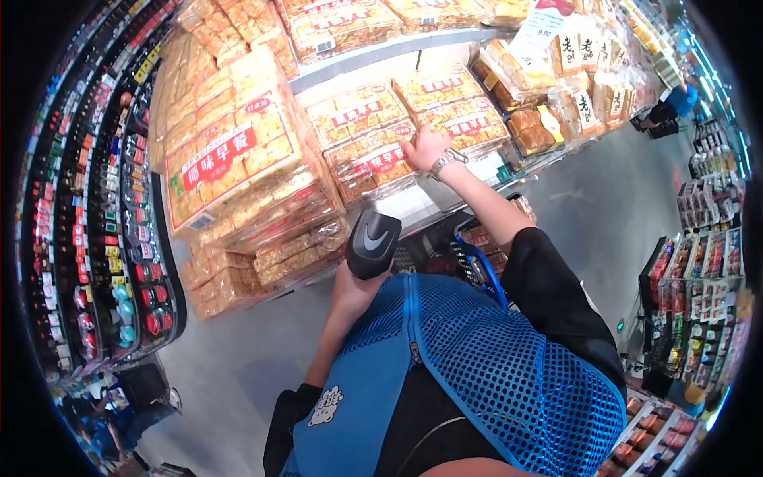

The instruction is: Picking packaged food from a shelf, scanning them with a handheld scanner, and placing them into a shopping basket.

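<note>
My left hand (355,288) is wrapped round a black handheld device (373,245), likely a barcode scanner, with its broad dark head turned upward. It is beside the near edge of the bread display. My right hand (429,149), with a metal watch at the wrist, reaches onto the shelf. Its thumb and forefinger are apart and touch the inner side of a clear-wrapped bread package (367,164) with a red and white label. Beyond and right of that hand lie similar packages (469,126). The undersides of its fingers are hidden.
A tall stack of wrapped bread (230,151) stands at the left of the display. Smaller bagged loaves (584,103) fill its right end. A blue-framed cart (481,266) is close at my front. Grey floor (238,366) and stocked shelves (103,222) surround me.
</note>
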### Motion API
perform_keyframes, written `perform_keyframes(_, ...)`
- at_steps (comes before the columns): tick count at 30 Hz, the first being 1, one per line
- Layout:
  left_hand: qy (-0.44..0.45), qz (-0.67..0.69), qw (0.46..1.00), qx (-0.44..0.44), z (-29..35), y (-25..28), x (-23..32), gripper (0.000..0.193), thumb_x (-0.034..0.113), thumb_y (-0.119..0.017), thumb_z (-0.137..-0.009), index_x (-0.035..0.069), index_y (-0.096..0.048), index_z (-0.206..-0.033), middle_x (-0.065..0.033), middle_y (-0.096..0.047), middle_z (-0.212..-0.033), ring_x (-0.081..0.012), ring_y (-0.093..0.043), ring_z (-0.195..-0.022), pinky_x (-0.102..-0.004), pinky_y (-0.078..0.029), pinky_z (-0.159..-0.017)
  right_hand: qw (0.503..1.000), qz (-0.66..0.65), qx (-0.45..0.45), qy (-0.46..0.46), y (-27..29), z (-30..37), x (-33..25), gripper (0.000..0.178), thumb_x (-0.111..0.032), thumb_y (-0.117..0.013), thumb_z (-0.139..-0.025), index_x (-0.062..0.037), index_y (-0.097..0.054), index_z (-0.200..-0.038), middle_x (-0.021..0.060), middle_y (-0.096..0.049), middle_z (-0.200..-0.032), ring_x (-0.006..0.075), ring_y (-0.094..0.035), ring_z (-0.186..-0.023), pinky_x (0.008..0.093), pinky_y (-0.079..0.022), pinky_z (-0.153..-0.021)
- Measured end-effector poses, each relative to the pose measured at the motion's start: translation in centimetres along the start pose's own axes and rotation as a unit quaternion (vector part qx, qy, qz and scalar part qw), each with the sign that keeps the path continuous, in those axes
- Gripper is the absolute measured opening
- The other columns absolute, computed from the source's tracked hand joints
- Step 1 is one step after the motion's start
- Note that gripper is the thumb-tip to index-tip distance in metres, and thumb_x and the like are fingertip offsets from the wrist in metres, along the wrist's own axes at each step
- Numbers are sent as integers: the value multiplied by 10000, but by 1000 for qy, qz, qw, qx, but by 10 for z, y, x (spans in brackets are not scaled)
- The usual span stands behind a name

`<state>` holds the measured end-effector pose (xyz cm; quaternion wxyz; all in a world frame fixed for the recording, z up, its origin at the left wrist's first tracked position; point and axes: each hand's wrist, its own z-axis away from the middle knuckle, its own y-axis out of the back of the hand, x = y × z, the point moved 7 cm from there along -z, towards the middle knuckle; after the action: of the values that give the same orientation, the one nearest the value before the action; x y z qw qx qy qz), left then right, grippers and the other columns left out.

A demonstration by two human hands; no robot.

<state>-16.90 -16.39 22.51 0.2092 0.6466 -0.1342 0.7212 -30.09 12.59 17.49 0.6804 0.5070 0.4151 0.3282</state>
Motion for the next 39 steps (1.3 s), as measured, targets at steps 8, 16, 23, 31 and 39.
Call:
perform_keyframes(8, 19, 6, 999, 26, 16, 9, -20, 301, 103, -771, -829, -3, -680, -1095, -87, -735, -966, -139, -669, -891, -310, -519, -816, 994, 84, 63, -26, -9, -33, -32, 647, -608, -455, -909, -40, -752, -995, 169, -736, -995, 310, -685, -1035, 409, -488, -957)
perform_keyframes(16, 35, 26, 999, 29, 25, 11, -27, 302, 124, -779, -846, 9, -679, -1106, -23, -705, -933, -89, -616, -821, -267, -502, -747, 913, -405, 25, -46, 3, -25, 7, 415, -393, -779, -810, -32, -577, -825, 79, -663, -798, 138, -617, -672, 295, -522, -621)
perform_keyframes(23, 8, 46, 999, 6, 25, 2, -24, 334, 128, -772, -839, -9, -664, -1124, -89, -728, -1031, -133, -658, -952, -298, -507, -849, 835, -543, 32, -82, -39, -50, 53, 285, -263, -761, -801, -18, -620, -837, 79, -654, -731, 150, -623, -645, 318, -503, -573)
perform_keyframes(31, 54, -34, 998, 15, 27, -2, -29, 289, 118, -779, -817, -9, -691, -1060, -109, -737, -997, -134, -671, -934, -311, -518, -825, 923, -347, -105, -132, -57, -29, 19, 291, -331, -684, -720, -46, -718, -770, 116, -684, -727, 221, -653, -671, 392, -514, -616)
perform_keyframes(39, 29, 9, 999, 43, 46, 5, -39, 352, 104, -783, -829, -32, -646, -1123, -85, -719, -1040, -126, -646, -954, -287, -490, -868, 922, -295, -234, -92, -58, -36, -8, 276, -339, -561, -821, -139, -542, -632, 27, -498, -527, 152, -442, -432, 399, -374, -425)
